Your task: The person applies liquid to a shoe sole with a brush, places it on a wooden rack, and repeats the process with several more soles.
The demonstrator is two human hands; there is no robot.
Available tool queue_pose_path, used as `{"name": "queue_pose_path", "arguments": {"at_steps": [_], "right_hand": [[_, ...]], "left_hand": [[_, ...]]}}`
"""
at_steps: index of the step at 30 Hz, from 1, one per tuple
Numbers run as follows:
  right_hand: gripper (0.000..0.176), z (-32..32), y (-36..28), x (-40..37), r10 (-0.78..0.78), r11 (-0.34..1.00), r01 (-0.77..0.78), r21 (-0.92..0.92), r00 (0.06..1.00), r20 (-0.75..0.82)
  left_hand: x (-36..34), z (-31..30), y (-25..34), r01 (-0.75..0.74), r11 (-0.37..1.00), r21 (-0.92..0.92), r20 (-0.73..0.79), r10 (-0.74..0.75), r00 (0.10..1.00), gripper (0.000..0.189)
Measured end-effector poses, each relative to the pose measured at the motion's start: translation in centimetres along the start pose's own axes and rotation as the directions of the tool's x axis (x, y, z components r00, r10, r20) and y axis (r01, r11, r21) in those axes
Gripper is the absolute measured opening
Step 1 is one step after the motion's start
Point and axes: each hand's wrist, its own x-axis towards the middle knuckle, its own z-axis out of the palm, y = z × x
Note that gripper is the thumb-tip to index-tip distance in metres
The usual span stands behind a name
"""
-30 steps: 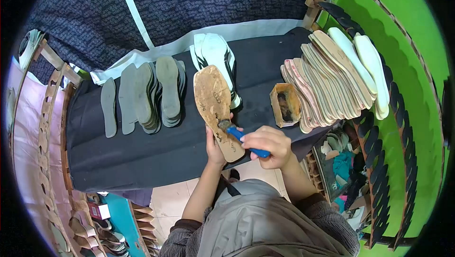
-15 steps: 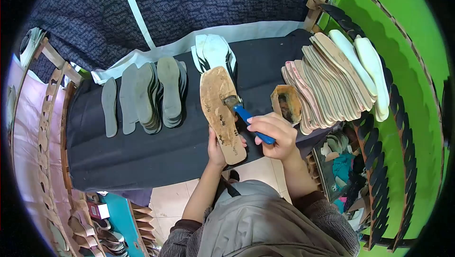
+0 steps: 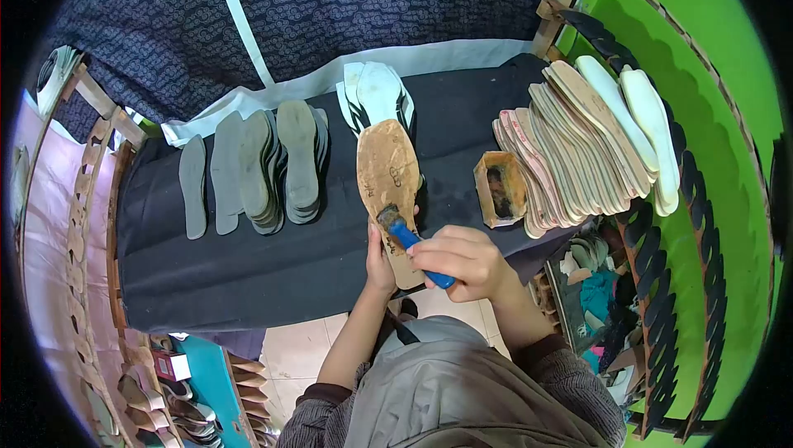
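My left hand (image 3: 380, 265) grips a tan insole (image 3: 387, 159) from beneath, its thumb along the left edge and its other fingers hidden underneath. The insole's face carries dark handwriting and looks glossy in patches. In my right hand (image 3: 464, 262) is a brush (image 3: 425, 265) with a blue handle, its dark bristles touching the middle of the insole. To the right of the brush stands an open, many-sided container (image 3: 489, 215) with dark, stained insides. White insole-shaped pieces (image 3: 376, 89) lie just beyond the held one.
Grey insole shapes (image 3: 297, 138) lie in several piles on the dark tablecloth (image 3: 223, 283), left of centre. A long fanned stack of insoles (image 3: 570, 151) covers the right end. A wooden rack (image 3: 706, 241) hung with dark pieces stands along the green wall.
The brush has moved down the insole toward me and slightly left. The insole has turned a little more upright, and its far half now looks more evenly coated.
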Motion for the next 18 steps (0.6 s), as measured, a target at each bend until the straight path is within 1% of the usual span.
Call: {"name": "queue_pose_path", "arguments": {"at_steps": [1, 2, 3, 4, 5, 7, 8, 9, 10, 11, 12, 13, 14, 15, 16, 17, 18], "right_hand": [[0.041, -0.1, 0.1, 0.0, 0.002, 0.999, -0.002, 0.033, 1.0, 0.009], [0.04, 0.0, 0.2, 0.0, 0.017, 1.0, -0.018, 0.0, 0.998, -0.053], [0.04, 0.2, 0.5, 0.2, 0.019, 1.0, -0.02, -0.002, 0.998, -0.055], [0.032, 0.4, 0.7, 0.5, 0.004, 0.998, -0.011, -0.063, 0.994, -0.11], [0.025, 0.5, 0.8, 0.7, -0.017, 0.993, -0.003, -0.121, 0.986, -0.164], [0.023, 0.5, 0.5, 0.2, -0.011, 0.993, -0.006, -0.12, 0.99, -0.138], [0.023, 0.3, 0.1, -0.2, 0.017, 0.999, -0.02, -0.036, 0.995, -0.094], [0.023, 0.1, -0.2, -0.6, 0.043, 0.998, -0.041, 0.046, 0.998, -0.048], [0.019, -0.1, -0.5, -0.8, 0.037, 0.996, -0.036, 0.087, 0.999, -0.011], [0.019, -0.3, -0.7, -1.0, 0.037, 0.996, -0.036, 0.087, 0.999, -0.01], [0.019, -0.5, -0.9, -1.2, 0.051, 0.99, -0.057, 0.125, 0.998, 0.048], [0.018, -0.7, -1.1, -1.5, 0.064, 0.983, -0.081, 0.162, 0.992, 0.105], [0.021, -0.8, -1.2, -1.7, 0.086, 0.98, -0.105, 0.167, 0.989, 0.121], [0.021, -0.8, -1.1, -1.7, 0.087, 0.98, -0.106, 0.165, 0.989, 0.119], [0.025, -0.8, -1.0, -1.7, 0.098, 0.983, -0.107, 0.148, 0.993, 0.069], [0.03, -0.7, -0.8, -1.6, 0.107, 0.985, -0.108, 0.131, 0.994, 0.018], [0.03, -0.5, -0.6, -1.6, 0.077, 0.997, -0.076, 0.032, 0.997, -0.008]], "left_hand": [[0.0, -0.4, -0.2, 0.002, 1.0, 0.0, -0.001, -0.002, 1.0, 0.057], [0.0, -1.1, -0.5, 0.047, 0.999, -0.023, 0.037, -0.046, 0.998, 0.053], [0.0, -1.3, -0.5, 0.093, 0.995, -0.045, 0.077, -0.09, 0.993, 0.05], [-0.1, -1.2, -0.3, 0.145, 0.984, -0.108, 0.097, -0.134, 0.986, 0.05], [-0.2, -1.1, -0.2, 0.144, 0.984, -0.107, 0.098, -0.133, 0.986, 0.05], [-0.2, -0.7, 0.1, 0.046, 0.998, 0.032, 0.095, -0.049, 0.994, 0.051], [0.1, -0.3, -0.3, 0.001, 0.999, 0.051, -0.03, 0.001, 1.0, 0.051], [0.0, -0.3, -0.1, 0.001, 0.999, 0.051, -0.032, 0.0, 0.999, 0.051], [-0.2, -0.2, 0.3, 0.029, 0.999, 0.023, 0.014, -0.029, 0.999, 0.052], [-0.3, -0.2, 0.6, 0.057, 0.998, -0.003, 0.061, -0.056, 0.997, 0.053], [-0.3, -0.5, 0.5, 0.114, 0.993, -0.041, 0.054, -0.112, 0.992, 0.055], [-0.3, -0.6, 0.4, 0.115, 0.992, -0.042, 0.054, -0.113, 0.992, 0.055], [-0.2, -0.6, 0.4, 0.126, 0.991, -0.05, 0.052, -0.124, 0.991, 0.054], [-0.1, -0.6, 0.4, 0.139, 0.989, -0.059, 0.05, -0.136, 0.99, 0.052], [0.0, -0.5, 0.3, 0.142, 0.988, -0.058, 0.051, -0.139, 0.989, 0.052], [0.1, -0.4, 0.2, 0.143, 0.979, -0.145, 0.023, -0.141, 0.99, 0.054], [0.1, -0.4, 0.1, 0.138, 0.963, -0.23, -0.006, -0.144, 0.99, 0.055]]}}
